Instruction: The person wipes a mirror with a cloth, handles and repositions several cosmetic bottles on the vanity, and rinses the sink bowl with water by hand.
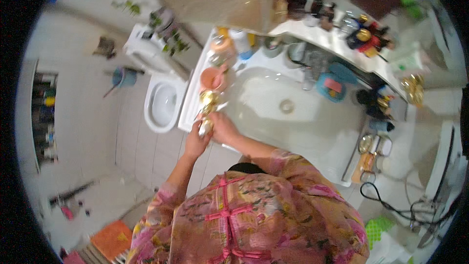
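A small shiny gold-and-white container [206, 126] is held over the left front corner of the washbasin counter. My left hand [196, 142] grips it from the left and below, thumb and fingers around its side. From the right, my right hand [224, 129] curls its fingers against the same container; blur hides the fingertips. Just beyond my hands a gold-lidded jar [209, 97] stands on the counter's left edge. Behind that jar is a pink cup [211, 78] with a handle.
The white washbasin [256, 121] lies right of my hands. Bottles [221, 46] stand at the counter's back left corner. A blue soap box [331, 87] sits on the basin's back right rim. The toilet [165, 103] is left of the counter, with a blue bucket [124, 77] beyond.
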`<state>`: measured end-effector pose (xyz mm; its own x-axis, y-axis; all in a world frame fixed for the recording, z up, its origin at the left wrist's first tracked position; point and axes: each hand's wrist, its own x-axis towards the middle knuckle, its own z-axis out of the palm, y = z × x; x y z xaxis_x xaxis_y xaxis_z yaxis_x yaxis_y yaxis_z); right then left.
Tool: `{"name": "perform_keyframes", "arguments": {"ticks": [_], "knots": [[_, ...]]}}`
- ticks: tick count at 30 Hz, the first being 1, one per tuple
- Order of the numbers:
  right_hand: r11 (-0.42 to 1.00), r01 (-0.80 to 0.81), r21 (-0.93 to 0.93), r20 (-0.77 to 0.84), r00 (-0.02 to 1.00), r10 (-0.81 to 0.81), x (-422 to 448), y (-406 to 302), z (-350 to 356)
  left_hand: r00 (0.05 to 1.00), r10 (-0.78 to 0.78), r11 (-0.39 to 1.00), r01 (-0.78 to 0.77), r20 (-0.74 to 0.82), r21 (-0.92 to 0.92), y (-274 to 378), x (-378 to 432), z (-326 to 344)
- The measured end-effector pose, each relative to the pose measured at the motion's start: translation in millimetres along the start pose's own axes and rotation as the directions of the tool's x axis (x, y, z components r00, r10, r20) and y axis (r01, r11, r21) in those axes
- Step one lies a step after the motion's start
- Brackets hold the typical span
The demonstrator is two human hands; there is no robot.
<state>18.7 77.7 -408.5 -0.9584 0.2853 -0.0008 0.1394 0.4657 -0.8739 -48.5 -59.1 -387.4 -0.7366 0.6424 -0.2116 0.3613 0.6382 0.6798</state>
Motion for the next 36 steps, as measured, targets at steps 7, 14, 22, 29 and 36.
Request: {"name": "perform_keyframes", "arguments": {"ticks": [7,14,22,29,36], "knots": [[0.999,-0.014,0.041,0.063,0.998,0.011,-28,6,-40,0.975,0.025,0.976,-0.071,0.222,0.206,48,0,-2],[0.984,-0.165,0.07,-0.254,0.951,0.178,-111,24,-146,0.811,0.292,0.953,-0.289,0.507,-0.088,153,8,32],[0.946,-0.277,-0.167,-0.839,0.544,0.012,-159,-20,-384,0.634,0.476,0.876,-0.399,0.609,-0.269,217,5,50],[0.846,-0.421,-0.328,-0.873,0.476,-0.101,-134,-32,-434,0.7,0.348,0.93,-0.176,0.624,-0.322,216,7,43],[0.966,-0.205,-0.155,-0.786,0.618,0.005,-90,-49,-405,0.776,0.267,0.948,-0.106,0.572,-0.3,198,9,29]]}}
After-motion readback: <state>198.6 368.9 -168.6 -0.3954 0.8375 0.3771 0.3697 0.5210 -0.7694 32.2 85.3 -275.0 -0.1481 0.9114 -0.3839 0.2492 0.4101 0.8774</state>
